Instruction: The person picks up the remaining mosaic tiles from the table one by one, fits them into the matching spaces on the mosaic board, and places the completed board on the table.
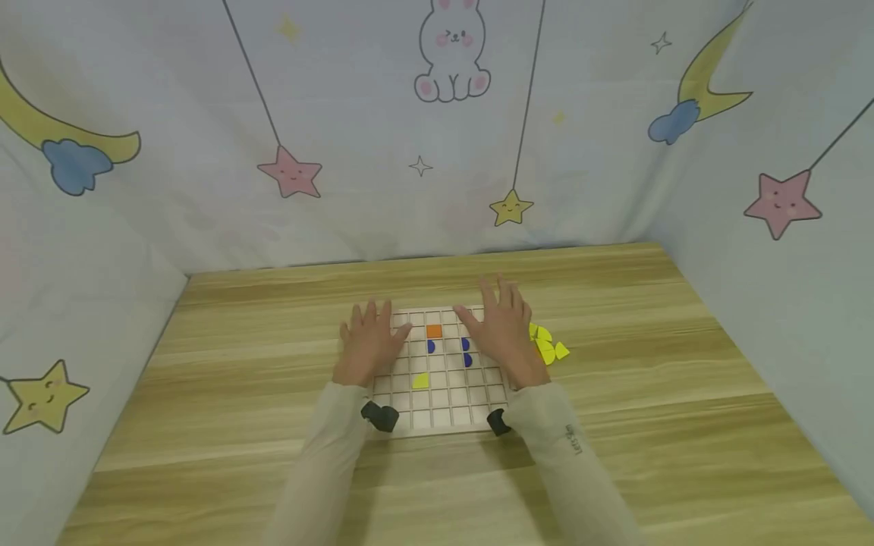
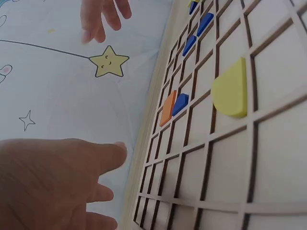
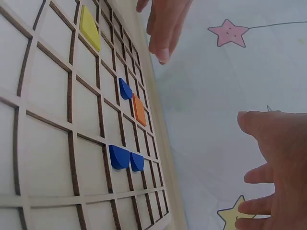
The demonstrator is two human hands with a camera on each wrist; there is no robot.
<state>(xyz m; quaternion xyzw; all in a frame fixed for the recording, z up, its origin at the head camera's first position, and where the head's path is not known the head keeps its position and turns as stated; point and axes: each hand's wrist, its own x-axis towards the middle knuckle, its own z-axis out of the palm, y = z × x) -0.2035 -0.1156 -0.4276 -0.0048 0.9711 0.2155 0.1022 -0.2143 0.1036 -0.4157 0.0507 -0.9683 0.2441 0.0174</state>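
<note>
A pale wooden grid board (image 1: 444, 398) lies on the table between both arms. My left hand (image 1: 369, 341) is over its left side with fingers spread and nothing held. My right hand (image 1: 505, 334) spreads its fingers over the board's right side, also holding nothing. In the grid are an orange square (image 1: 434, 331), a blue half-round piece (image 1: 431, 346) just below it, and two more blue half-round pieces (image 3: 119, 156) nearer the right hand. A yellow piece with one rounded corner (image 2: 231, 90) sits in a cell nearer the front.
Several loose yellow pieces (image 1: 546, 350) lie in a pile on the wooden table (image 1: 669, 425), right of the board beside my right hand; a bit of orange shows at the pile's edge. A printed cloth wall (image 1: 382, 220) borders the table's back and sides.
</note>
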